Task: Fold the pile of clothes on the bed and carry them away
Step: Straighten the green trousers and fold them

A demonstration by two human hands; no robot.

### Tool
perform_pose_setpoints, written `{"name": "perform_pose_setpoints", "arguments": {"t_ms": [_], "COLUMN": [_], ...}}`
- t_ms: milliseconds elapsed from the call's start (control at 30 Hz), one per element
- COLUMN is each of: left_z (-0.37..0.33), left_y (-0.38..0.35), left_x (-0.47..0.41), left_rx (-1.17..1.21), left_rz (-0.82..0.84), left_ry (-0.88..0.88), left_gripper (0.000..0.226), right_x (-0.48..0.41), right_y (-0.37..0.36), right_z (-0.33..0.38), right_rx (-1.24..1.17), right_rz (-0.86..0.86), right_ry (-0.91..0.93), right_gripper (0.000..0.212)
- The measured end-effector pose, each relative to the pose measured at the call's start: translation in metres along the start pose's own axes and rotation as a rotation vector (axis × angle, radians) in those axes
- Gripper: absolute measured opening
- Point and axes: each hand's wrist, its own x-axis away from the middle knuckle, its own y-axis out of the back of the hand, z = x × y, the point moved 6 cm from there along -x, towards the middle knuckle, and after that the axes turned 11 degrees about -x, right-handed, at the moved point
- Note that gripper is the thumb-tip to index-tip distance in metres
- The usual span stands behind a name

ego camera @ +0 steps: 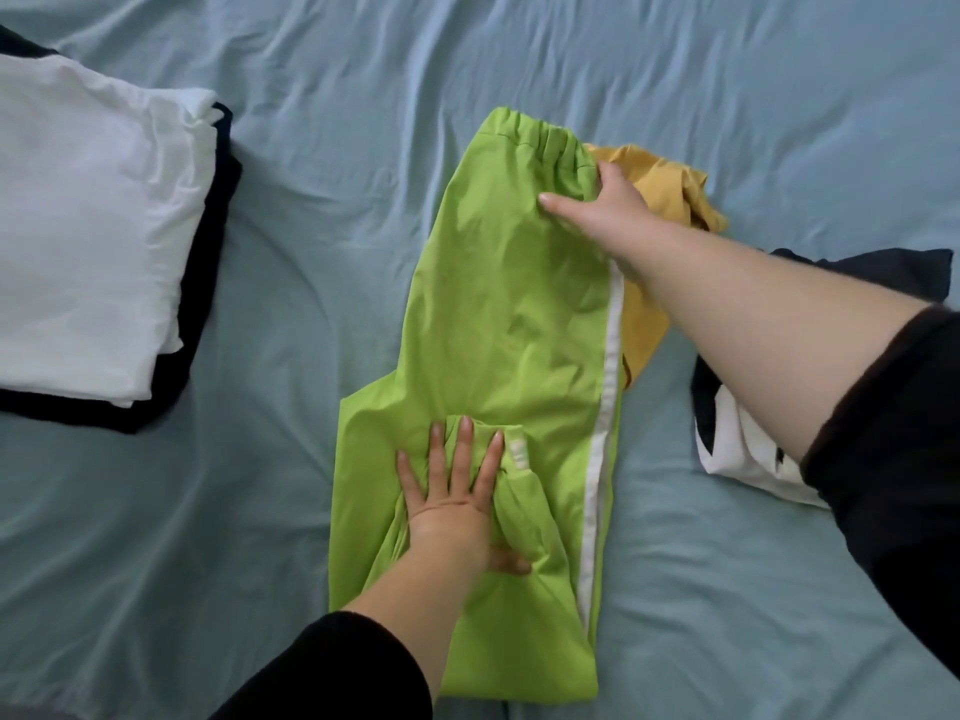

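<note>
A: How far along is the folding?

B: Partway, I'd judge. A stack (88, 210) sits on the far left of the bed (363, 59): a white piece folded on top of a dark one. That part looks done.

A: And the green trousers (498, 314)?

B: They lie in the middle of the bed, legs laid together lengthwise, waistband at the far end, white side stripe along the right edge. Not yet folded short.

A: What are the hands doing?

B: The left hand (452, 491) is flat, fingers spread, pressing down on a bunched part of the green cloth at the near end. The right hand (602, 205) is at the waistband's right corner, thumb on top of the cloth and fingers curled under the edge, so it seems to pinch the cloth there.

A: What's left?

B: A yellow garment (660, 184) lies crumpled just beside the trousers on the right, partly under them. Further right, a dark and white garment (737, 439) lies unfolded, partly hidden by the right arm. Both still need folding, I'd say, then the carrying away, which has not begun.
</note>
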Motion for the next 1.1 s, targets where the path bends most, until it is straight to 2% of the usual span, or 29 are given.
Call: {"name": "perform_pose_setpoints", "arguments": {"t_ms": [67,233,333,433,533,700,767,833,867,900,933,967,1033,1067,1100], "left_z": [0.001,0.002,0.002,0.003,0.002,0.004,0.008,0.022,0.036,0.051,0.064,0.067,0.055,0.051,0.049], "left_y": [-0.001,-0.004,-0.005,-0.003,0.001,0.013,0.027,0.044,0.046,0.040,0.026,0.011,-0.023,-0.033,-0.038], "left_x": [-0.001,-0.004,-0.004,-0.003,0.000,0.015,0.034,0.064,0.081,0.097,0.108,0.115,0.117,0.117,0.115], "left_rx": [-0.001,-0.007,-0.016,-0.020,-0.016,-0.010,0.072,0.270,0.458,0.720,1.060,1.426,1.975,2.089,2.101], "left_rz": [-0.012,-0.042,-0.067,-0.088,-0.090,-0.097,-0.164,-0.394,-0.530,-0.603,-0.548,-0.390,0.051,0.192,0.252], "left_ry": [-0.009,-0.017,-0.005,0.001,-0.006,-0.070,-0.134,-0.145,-0.105,-0.033,0.060,0.119,0.215,0.266,0.293], "left_gripper": [0.145,0.145,0.145,0.145,0.146,0.142,0.133,0.102,0.074,0.043,0.020,0.016,0.047,0.066,0.081], "right_x": [-0.015,-0.023,-0.020,0.000,0.038,0.128,0.172,0.217,0.240,0.261,0.280,0.295,0.314,0.321,0.327], "right_y": [0.002,0.004,-0.002,-0.004,-0.005,-0.006,-0.004,0.000,0.000,-0.002,-0.007,-0.014,-0.028,-0.035,-0.042], "right_z": [-0.004,-0.022,-0.015,0.000,0.014,0.015,0.013,0.003,-0.007,-0.020,-0.037,-0.059,-0.105,-0.124,-0.137], "right_rx": [-0.036,0.048,-0.159,-0.240,-0.347,-0.601,-0.629,-0.620,-0.620,-0.601,-0.540,-0.420,-0.080,0.091,0.237], "right_rz": [-0.012,-0.037,-0.069,-0.085,0.001,0.232,0.334,0.424,0.473,0.521,0.564,0.590,0.621,0.630,0.625], "right_ry": [-0.071,-0.245,-0.173,-0.055,0.028,-0.014,0.012,0.049,0.049,0.035,0.011,-0.011,-0.006,0.033,0.094], "right_gripper": [0.072,0.095,0.070,0.038,0.031,0.049,0.051,0.046,0.045,0.045,0.045,0.042,0.032,0.028,0.025]}}
